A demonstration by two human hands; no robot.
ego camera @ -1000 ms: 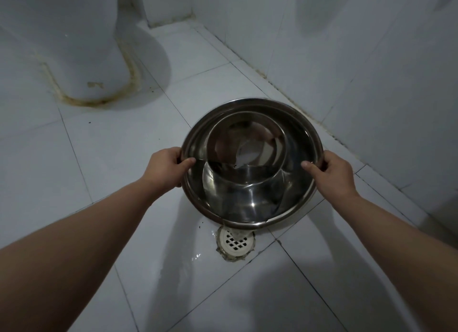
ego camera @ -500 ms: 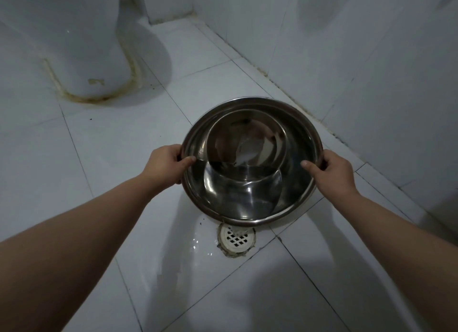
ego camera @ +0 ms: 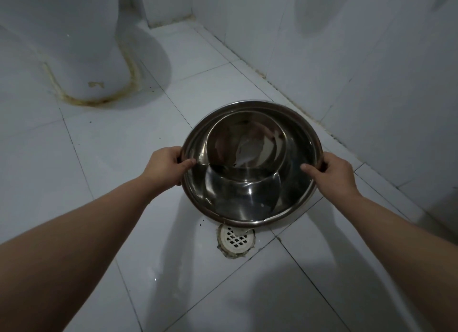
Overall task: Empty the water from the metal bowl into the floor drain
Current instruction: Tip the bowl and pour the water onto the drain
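Observation:
A wide shiny metal bowl (ego camera: 250, 165) is held above the white tiled floor, tilted toward me so the water pools against its near wall. My left hand (ego camera: 166, 166) grips the rim on the left side, thumb inside. My right hand (ego camera: 330, 174) grips the rim on the right, thumb inside too. Directly under the near lip sits the round white floor drain (ego camera: 236, 240) with a grid cover. A thin stream of water spills over the near lip onto the drain's far edge, which the bowl partly hides.
A white toilet base (ego camera: 81, 59) with a yellowed sealant line stands at the far left. White tiled walls (ego camera: 359, 59) run along the right side and back, meeting the floor just beyond the bowl. The tile around the drain looks wet.
The bowl has tipped further toward me and the water has slid to the near lip, where it now spills over. Both hands kept their grip on the rim.

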